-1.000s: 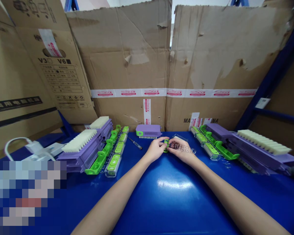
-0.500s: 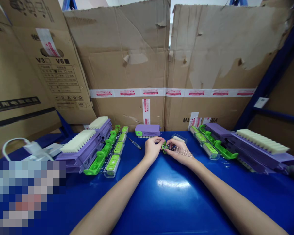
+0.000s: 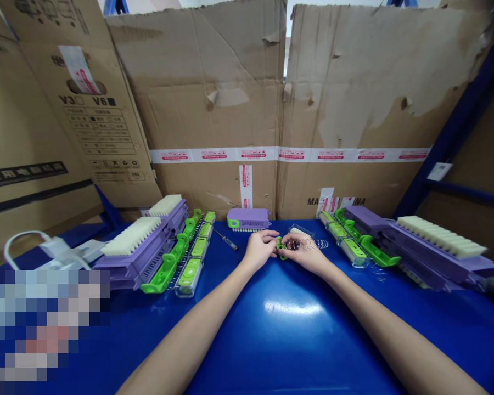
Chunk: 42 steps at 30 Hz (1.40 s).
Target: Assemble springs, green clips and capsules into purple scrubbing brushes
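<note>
Head view: spring [image 3: 313, 244] crosswise, rightward

A small bright-green part [image 3: 280, 249] with darker patches sits between the fingertips of the left hand [image 3: 262, 249] and those of the right hand [image 3: 307, 255], partly covered by both; its full outline is hidden. A loose wire spring [image 3: 313, 244], silvery with wide open coils, lies lengthwise along the upper side of the right hand, its far end sticking out beyond the knuckles, away from the green part. Whether the two join is hidden by the right fingers.
</note>
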Each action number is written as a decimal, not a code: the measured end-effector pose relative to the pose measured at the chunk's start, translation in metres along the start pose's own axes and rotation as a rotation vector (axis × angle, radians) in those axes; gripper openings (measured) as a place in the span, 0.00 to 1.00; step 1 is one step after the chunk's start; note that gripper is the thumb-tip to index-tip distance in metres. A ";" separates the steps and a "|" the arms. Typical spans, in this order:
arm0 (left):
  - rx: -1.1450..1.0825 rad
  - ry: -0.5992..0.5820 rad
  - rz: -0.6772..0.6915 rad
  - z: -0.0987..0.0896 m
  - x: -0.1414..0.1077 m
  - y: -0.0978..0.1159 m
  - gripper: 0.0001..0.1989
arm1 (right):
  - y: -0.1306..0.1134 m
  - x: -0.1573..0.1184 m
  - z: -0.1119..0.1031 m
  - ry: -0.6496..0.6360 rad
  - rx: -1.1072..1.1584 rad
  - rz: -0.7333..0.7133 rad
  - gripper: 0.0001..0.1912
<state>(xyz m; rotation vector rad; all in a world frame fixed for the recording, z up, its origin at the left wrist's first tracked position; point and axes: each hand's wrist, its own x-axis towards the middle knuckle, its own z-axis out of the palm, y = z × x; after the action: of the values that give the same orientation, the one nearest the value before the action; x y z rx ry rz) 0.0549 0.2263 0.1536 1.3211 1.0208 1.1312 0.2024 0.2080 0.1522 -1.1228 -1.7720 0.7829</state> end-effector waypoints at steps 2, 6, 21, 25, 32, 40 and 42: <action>-0.001 0.001 0.002 0.001 0.000 0.000 0.09 | 0.001 0.000 0.002 -0.014 0.027 0.002 0.12; 0.015 -0.008 0.014 0.001 0.000 -0.001 0.09 | 0.003 0.000 0.004 0.007 0.044 0.020 0.12; -0.024 -0.077 0.038 -0.002 0.000 -0.002 0.15 | 0.004 0.003 0.001 0.029 0.045 0.101 0.13; -0.035 -0.094 0.035 -0.003 0.001 -0.003 0.17 | 0.006 0.003 0.001 0.041 0.043 0.119 0.14; -0.031 -0.102 0.015 -0.004 0.006 -0.007 0.18 | 0.007 0.002 0.003 0.041 0.018 0.099 0.12; 0.006 -0.112 0.047 -0.005 0.009 -0.010 0.18 | 0.003 0.001 -0.002 -0.027 -0.091 -0.001 0.06; 0.014 -0.138 0.045 -0.005 0.009 -0.009 0.19 | 0.002 0.000 -0.002 -0.067 -0.079 -0.008 0.04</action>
<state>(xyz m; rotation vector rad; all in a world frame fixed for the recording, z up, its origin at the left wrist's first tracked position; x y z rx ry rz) 0.0515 0.2363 0.1447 1.4189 0.9033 1.0531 0.2051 0.2091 0.1519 -1.1518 -1.8768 0.7594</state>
